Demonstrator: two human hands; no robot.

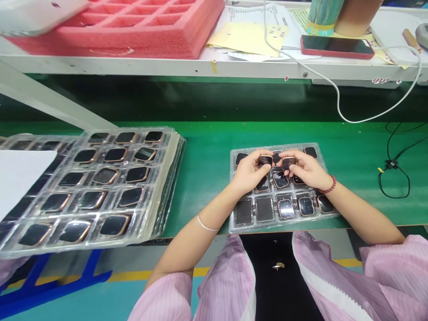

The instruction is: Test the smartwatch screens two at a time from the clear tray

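Over a clear plastic tray (236,226) on the green bench, my left hand (251,170) is closed on a gold-rimmed watch (265,160) with a dark screen. Beside it, my right hand (306,169) is closed on a second dark-screened watch (288,163). The two watches are close together but apart. Several more watches lie in the tray's compartments, among them one (286,208) with a shiny screen in the front row. Two front-left compartments hold flat dark pieces (244,211) without a visible gold rim. My hands hide part of the back rows.
Stacked clear trays (163,187) of watches stand at the left, with white paper (23,174) beside them. A shelf (187,67) above holds red foam (133,42), papers and a phone (337,47). A white cable (338,96) hangs down; black cable (394,165) lies at right.
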